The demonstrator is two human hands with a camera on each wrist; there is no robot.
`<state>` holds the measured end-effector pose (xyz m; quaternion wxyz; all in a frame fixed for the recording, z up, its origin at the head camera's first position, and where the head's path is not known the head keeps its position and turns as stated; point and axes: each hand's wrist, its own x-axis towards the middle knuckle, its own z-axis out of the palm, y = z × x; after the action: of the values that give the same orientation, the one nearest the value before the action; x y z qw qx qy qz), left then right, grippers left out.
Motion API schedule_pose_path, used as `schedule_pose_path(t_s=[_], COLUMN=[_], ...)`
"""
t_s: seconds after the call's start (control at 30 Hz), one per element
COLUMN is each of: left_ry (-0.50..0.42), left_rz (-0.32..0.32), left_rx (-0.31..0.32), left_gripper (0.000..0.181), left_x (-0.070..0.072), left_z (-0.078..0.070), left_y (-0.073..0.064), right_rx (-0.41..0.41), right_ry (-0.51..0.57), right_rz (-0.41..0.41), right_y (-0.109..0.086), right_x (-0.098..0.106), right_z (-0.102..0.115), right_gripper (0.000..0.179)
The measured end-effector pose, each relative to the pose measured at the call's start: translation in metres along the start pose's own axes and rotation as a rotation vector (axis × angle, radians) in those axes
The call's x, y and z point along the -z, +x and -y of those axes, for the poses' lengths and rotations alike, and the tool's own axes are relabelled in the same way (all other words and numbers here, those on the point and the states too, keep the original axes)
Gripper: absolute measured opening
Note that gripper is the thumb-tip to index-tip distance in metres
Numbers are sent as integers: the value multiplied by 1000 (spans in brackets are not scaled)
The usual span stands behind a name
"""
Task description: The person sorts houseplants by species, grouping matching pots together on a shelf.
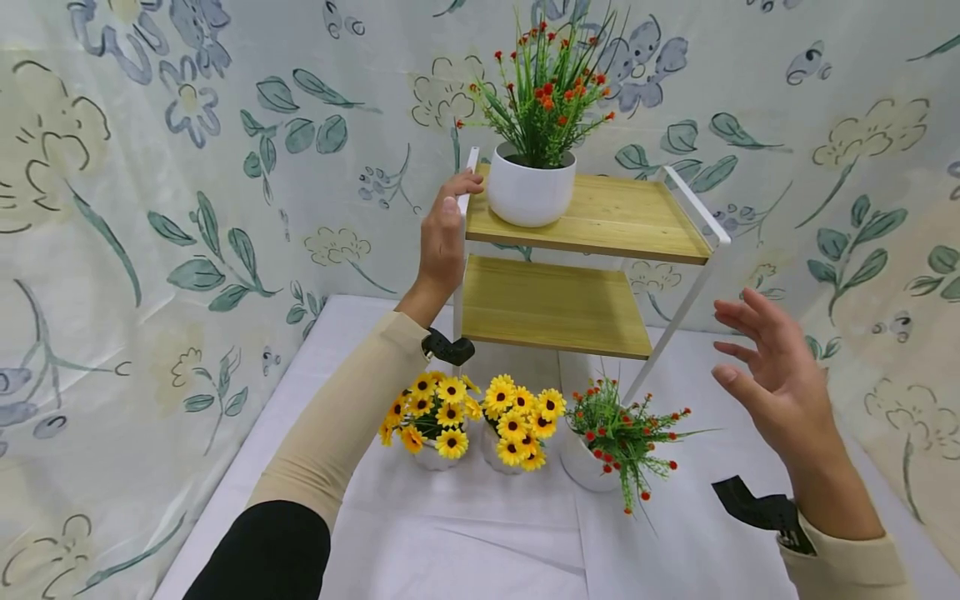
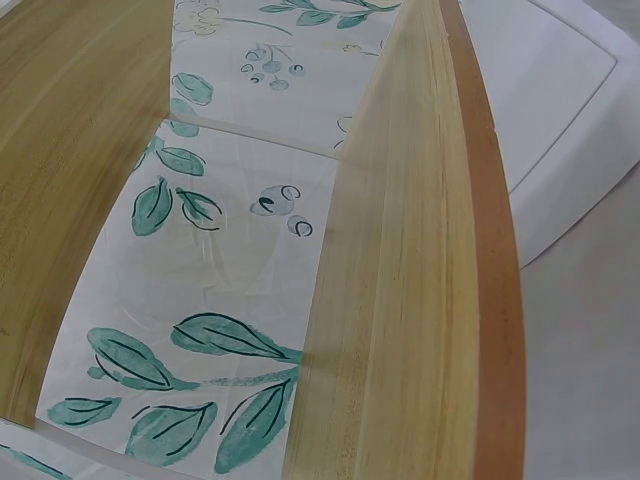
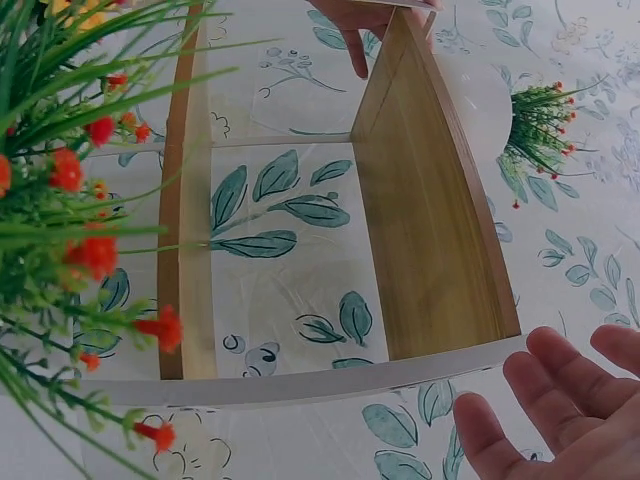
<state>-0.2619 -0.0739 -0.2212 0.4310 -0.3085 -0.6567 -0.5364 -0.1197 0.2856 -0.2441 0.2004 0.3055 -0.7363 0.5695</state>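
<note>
A two-tier shelf with wooden boards [image 1: 555, 304] and a white metal frame [image 1: 697, 204] stands on the white cloth. My left hand [image 1: 442, 242] grips the frame at the left end of the top board. That hand's fingers also show past the board's far end in the right wrist view. Off the shelf's right side, my right hand [image 1: 783, 383] is raised with fingers spread, holding nothing; its fingertips are near the white side bar in the right wrist view. A white pot [image 1: 531, 192] with red-flowered grass [image 1: 551, 108] sits on the top board, left of its middle.
Two pots of yellow flowers [image 1: 431, 412] [image 1: 517, 421] stand on the white cloth [image 1: 480, 542] before the shelf. Right of them, a white pot [image 1: 588, 467] of red-flowered greenery leans. A floral-print curtain [image 1: 225, 167] hangs behind and at both sides.
</note>
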Motion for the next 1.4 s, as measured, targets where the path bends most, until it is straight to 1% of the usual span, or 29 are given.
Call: schedule_pose_path(t_s=[0.1,0.17,0.23,0.33,0.47,0.57,0.67,0.93,1.17,1.4], left_ry=[-5,-7,-6,-14,-20,-12,-6,-9,-3,2], left_rz=[5,9,11,9,5,4,5,17,14,9], left_rx=[-1,-2,-2,-3,-4,-2,5,22,26,21], left_gripper=[47,47,47,49,49,48,48,48,49,48], left_x=[1,1,1,2,2,2,2,2,2,2], left_z=[-5,-7,-9,-8,-6,-5,-5,-8,-9,-8], left_y=[0,1,1,1,0,0,0,0,-1,0], right_rx=[-39,-44,-41,-51,-60,-66,-82,-146,-207,-263], right_ry=[-104,-169,-189,-201,-165,-112,-95,-220,-331,-370], right_rz=[3,9,15,18,23,27,29,16,-12,-44], right_y=[-5,-8,-12,-18,-27,-34,-40,-53,-65,-76], right_x=[-2,-2,-2,-2,-2,-2,-2,0,6,13], right_z=[-1,-2,-4,-8,-14,-17,-20,-24,-29,-38], right_gripper=[81,81,80,81,81,80,80,82,82,80])
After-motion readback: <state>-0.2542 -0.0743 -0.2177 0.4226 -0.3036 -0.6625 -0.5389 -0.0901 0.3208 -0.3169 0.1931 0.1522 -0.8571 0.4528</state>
